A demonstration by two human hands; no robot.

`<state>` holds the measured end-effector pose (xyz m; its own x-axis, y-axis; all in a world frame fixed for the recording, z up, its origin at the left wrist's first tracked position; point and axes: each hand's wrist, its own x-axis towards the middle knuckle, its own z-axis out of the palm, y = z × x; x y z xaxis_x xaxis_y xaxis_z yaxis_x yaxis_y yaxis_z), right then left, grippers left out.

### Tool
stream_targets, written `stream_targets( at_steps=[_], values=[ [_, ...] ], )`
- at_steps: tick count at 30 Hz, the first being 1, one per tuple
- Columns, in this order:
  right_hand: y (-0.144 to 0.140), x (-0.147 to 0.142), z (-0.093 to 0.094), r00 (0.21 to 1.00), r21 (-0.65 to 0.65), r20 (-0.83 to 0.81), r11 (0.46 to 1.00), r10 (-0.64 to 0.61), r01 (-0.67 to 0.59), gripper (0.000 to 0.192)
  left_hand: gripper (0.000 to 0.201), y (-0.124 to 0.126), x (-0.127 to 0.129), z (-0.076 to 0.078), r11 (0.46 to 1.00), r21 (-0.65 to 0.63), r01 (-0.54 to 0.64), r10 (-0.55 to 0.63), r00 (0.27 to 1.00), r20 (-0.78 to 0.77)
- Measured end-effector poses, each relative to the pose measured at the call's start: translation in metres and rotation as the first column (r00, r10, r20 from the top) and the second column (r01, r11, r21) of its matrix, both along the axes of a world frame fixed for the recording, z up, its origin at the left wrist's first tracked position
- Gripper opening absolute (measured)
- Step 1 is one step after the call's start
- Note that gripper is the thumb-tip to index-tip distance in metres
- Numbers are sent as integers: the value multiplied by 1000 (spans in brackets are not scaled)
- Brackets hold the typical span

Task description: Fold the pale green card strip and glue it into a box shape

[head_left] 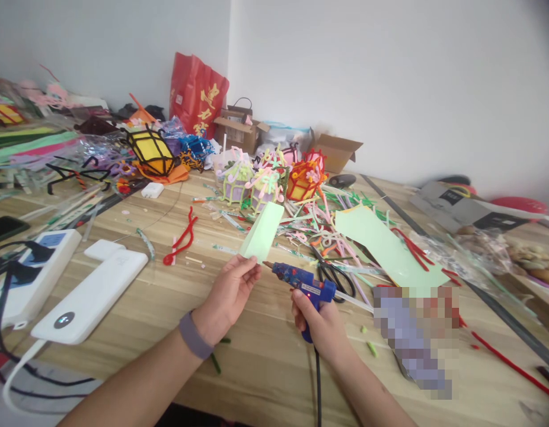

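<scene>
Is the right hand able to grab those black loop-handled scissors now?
Probably not: the right hand is wrapped around the blue plastic glue gun. The scissors lie close beyond the gun, so putting it down would likely free the hand.

Toward the near edge of the table [270, 367], a lane of bare wood runs between the left hand [232, 287] and the right hand [322, 329], barred at its far end by the blue glue gun [297, 276] and crossed by the black cord [318, 382]. Another open strip lies between the left hand and the white power bank [96, 290], with a red twisted stem [182, 241] beyond it. Toward the far edge, lanterns [302, 187] and cardboard boxes [236, 131] block passage; toward the right edge, a pale green sheet [383, 249] takes up room
</scene>
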<state>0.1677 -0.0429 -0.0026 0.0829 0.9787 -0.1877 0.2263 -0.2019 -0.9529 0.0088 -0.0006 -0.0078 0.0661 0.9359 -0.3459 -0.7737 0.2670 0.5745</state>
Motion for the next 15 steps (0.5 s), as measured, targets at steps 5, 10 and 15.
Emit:
stream_targets(
  at_steps=[5, 10, 15],
  values=[
    [-1, -1, 2, 999, 25, 39, 1000, 7, -8, 66, 15, 0, 0, 2, 1000, 5, -9, 9, 1000, -17],
    [0, 1, -3, 998, 85, 59, 996, -37, 32, 65, 16, 0, 1, 2, 999, -7, -34, 34, 999, -25],
    [7, 8, -7, 988, 109, -79, 984, -136, 144, 60, 18, 2, -1, 7, 998, -21, -64, 65, 998, 7]
  ],
)
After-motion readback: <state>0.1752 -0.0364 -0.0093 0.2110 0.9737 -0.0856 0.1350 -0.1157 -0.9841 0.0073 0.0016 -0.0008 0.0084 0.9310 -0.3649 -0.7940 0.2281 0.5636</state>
